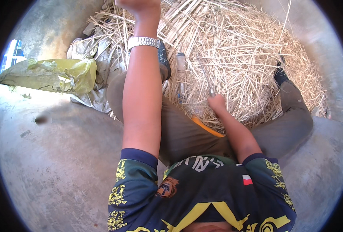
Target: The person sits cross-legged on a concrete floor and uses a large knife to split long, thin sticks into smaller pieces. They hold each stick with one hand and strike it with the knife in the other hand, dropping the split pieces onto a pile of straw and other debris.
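In my right hand (217, 103) is a knife (206, 76) with a long thin blade, its handle wrapped by my fingers. The blade points away from me over a big heap of dry straw (241, 50) between my legs. My left arm reaches far forward, with a silver wristwatch (143, 42) on the wrist. At the top edge my left hand (138, 4) is mostly cut off, so its fingers and anything in them are hidden. Left of the knife, a clear, bottle-like thing (181, 63) lies partly in the straw.
A yellowish plastic bag (55, 75) lies at the left, beside crumpled pale sacking (92, 98). My bent legs (187, 127) flank the straw, and an orange strip (206, 127) shows along one thigh. Grey concrete floor (55, 166) and a wall (59, 27) surround me.
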The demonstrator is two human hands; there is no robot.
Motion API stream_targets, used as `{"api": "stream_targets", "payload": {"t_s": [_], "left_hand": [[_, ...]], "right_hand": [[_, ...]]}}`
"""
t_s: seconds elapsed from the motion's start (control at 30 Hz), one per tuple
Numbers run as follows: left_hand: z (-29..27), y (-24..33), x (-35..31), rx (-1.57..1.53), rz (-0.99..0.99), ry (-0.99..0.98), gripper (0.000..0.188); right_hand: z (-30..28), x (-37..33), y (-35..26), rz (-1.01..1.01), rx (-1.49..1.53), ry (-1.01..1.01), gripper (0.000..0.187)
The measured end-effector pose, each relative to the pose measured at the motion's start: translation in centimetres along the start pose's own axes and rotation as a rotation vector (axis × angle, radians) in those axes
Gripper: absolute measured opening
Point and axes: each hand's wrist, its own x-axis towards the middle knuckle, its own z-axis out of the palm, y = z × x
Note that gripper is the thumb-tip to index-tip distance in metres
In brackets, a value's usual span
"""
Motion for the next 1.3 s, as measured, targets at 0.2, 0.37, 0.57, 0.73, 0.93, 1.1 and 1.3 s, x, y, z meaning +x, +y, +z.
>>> {"api": "stream_targets", "payload": {"t_s": [0.2,0.37,0.57,0.73,0.93,1.1,1.3], "left_hand": [[0.5,-2.0,-0.7,-0.022,0.198,-0.022,0.051],[-1.0,-2.0,-0.2,-0.006,0.044,0.023,0.053],[0.6,0.1,-0.2,0.001,0.087,0.027,0.053],[-0.3,3.7,-0.7,-0.356,-0.426,-0.029,0.050],[-0.3,3.5,-0.2,-0.559,-0.661,-0.014,0.050],[-0.3,0.2,-1.3,-0.128,-0.050,-0.034,0.052],[0.9,1.2,-0.8,-0.060,0.011,-0.029,0.054]], "right_hand": [[-3.3,0.0,-2.6,0.070,0.319,-0.074,0.021],[-9.0,-3.2,-10.9,-0.300,0.701,0.124,0.020],[-0.8,0.4,-0.8,-0.110,0.260,0.108,0.019],[-1.2,1.3,-0.1,0.035,0.005,-0.135,0.028],[-7.4,-0.1,-6.0,0.337,1.043,-0.591,0.024],[-8.7,-3.9,-11.1,-0.215,0.856,0.019,0.020],[-3.8,-1.5,-4.9,-0.422,0.667,0.168,0.024]]}}
